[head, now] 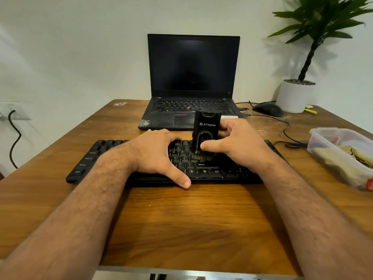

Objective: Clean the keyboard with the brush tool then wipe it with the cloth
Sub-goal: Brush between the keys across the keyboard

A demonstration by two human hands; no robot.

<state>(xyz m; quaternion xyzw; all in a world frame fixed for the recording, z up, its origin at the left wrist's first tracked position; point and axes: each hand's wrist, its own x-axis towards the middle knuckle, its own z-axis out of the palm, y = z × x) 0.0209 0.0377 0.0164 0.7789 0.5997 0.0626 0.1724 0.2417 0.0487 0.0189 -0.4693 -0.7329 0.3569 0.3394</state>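
The keyboard (181, 164) lies flat on the wooden table (181, 229), parallel to the near edge, directly in front of the laptop (191, 81), which stands at 12 o'clock from it.

The right hand (236, 146) grasps the brush tool (205, 132): the thumb lies across the near face of the black body and the fingers wrap behind it. The tool stands upright, bristles down, touching the keys right of the keyboard's centre, above the Shift key.

The left hand (155, 154) holds nothing. It rests palm-down on the keys at 9 o'clock from the tool, fingers spread, thumb reaching over the front edge to the table. It appears to brace the keyboard.

Step in hand: brushing. The wiping step is not yet begun.

Handling notes (judgement):
- Brush tool: probably light, rigid body, flexible bristles. Hold at mid-body, as at present; low grip blocks the bristles.
- Keyboard: probably light and able to slide on the smooth table; brace it on the keys or frame. Excess force may press or loosen keycaps.
- Cloth: tan fabric, possibly the cloth, lies in a clear plastic container (327, 138) at 3 o'clock, well apart from the keyboard. Soft and limp; pinch it at a fold.
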